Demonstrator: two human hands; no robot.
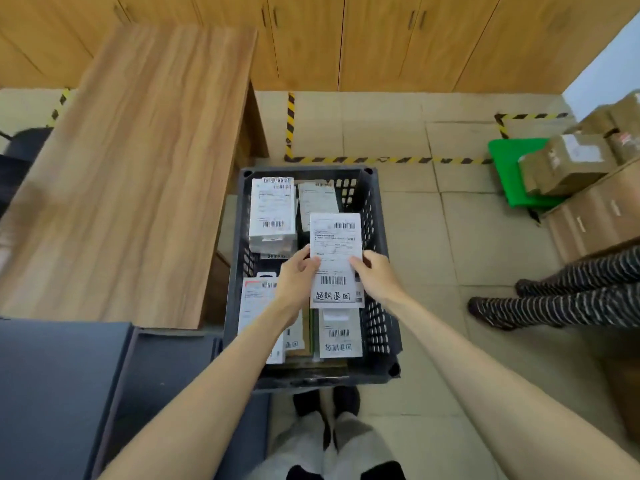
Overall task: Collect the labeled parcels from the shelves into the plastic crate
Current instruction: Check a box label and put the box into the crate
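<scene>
A dark plastic crate [375, 317] stands on the floor in front of my feet, holding several white labeled parcels. I hold one flat parcel [335, 237] with a white shipping label and handwritten characters over the crate's right half. My left hand [296, 277] grips its left edge, thumb on the label. My right hand [375, 271] grips its right edge. Another stack of parcels [272, 213] sits at the crate's far left, and more parcels [340, 336] lie at the near end, partly hidden by my left arm.
A wooden table [138, 168] runs along the left, touching the crate. A dark cabinet [52, 393] is at the lower left. Brown cardboard boxes [568, 164] and a green bin [512, 174] stand at the right. Another person's striped legs [554, 299] are to the right.
</scene>
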